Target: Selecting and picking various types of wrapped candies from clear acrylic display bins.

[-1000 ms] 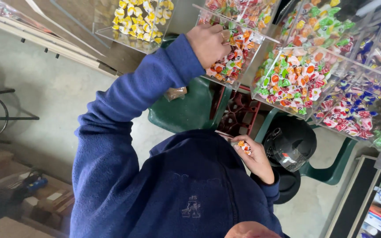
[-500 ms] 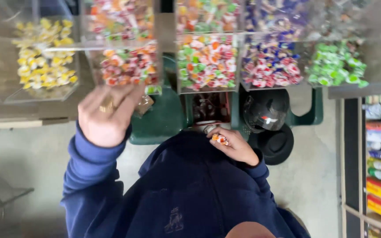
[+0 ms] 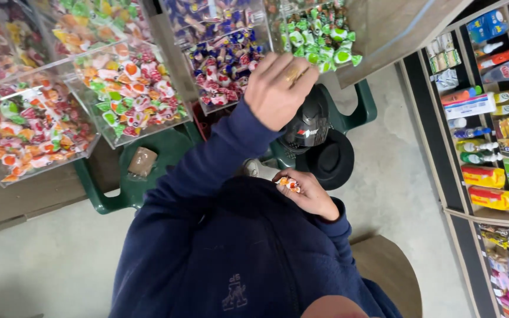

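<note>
Picking sweets: left hand (image 3: pixel 279 88) reaches up top-centre at the green candy bin (image 3: pixel 319 35), grip unclear, while right hand (image 3: pixel 304 191) cups wrapped candies (image 3: pixel 288 184); next a pinch.

Your matt navy cloth sleeve (image 3: pixel 207 171) reaches past clear glossy plastic bins (image 3: pixel 131 88) of shiny wrapped sweets (image 3: pixel 134 100); below the bins, green plastic chair (image 3: pixel 119 188), rough concrete floor (image 3: pixel 48 265).
</note>
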